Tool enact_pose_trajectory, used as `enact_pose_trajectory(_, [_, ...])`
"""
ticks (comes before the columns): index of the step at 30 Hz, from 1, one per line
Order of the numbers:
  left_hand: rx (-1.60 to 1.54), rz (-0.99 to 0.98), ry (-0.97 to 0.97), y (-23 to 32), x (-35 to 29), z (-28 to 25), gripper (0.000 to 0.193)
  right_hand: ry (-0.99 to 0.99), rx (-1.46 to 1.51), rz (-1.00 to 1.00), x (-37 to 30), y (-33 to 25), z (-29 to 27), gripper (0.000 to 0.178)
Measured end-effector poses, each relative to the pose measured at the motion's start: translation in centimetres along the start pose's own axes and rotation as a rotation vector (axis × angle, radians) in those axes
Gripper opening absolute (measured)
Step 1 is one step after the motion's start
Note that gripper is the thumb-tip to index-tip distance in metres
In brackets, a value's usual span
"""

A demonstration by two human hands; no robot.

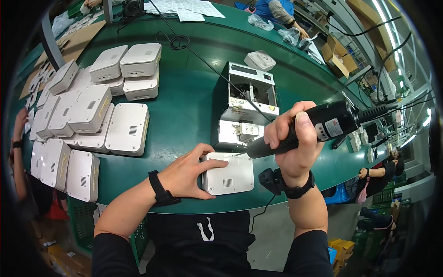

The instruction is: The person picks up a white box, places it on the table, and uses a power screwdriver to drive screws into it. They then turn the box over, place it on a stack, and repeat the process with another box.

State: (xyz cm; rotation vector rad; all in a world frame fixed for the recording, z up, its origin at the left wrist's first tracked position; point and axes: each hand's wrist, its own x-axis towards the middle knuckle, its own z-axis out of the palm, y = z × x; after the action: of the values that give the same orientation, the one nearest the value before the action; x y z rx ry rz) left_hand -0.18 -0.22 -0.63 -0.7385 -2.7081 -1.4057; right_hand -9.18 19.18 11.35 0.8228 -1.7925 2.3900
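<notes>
A white square plastic device housing [235, 173] lies at the table's front edge, its vented face with corner screw holes turned up. My left hand [187, 171] grips its left side, thumb at the lower corner and fingers on the top. In my right hand [299, 138] is a black electric screwdriver [325, 121], tilted, with its nose pointing left and down. Its thin bit reaches the upper part of the housing; whether it touches a screw I cannot tell. Just behind the housing stands a black and silver screw feeder [244, 99].
Many similar white housings [127, 129] are stacked on the left of the green table [182, 120]. Another white device [260, 60] sits behind the feeder. A black cable [198, 55] crosses the table toward the back. Co-workers' arms [295, 27] show at the far side and edges.
</notes>
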Motion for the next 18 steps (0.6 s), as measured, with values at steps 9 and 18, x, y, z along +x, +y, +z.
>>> enact_pose_trajectory(9, [0.015,0.013,0.004,0.2,0.2,0.1,0.075,-0.006,-0.019,0.022,-0.4,2.2,-0.2,0.018])
enact_pose_trajectory(18, [0.019,0.019,0.019,0.1,0.0,0.1,0.075,-0.006,-0.022,0.019,-0.9,1.7,-0.1,0.019])
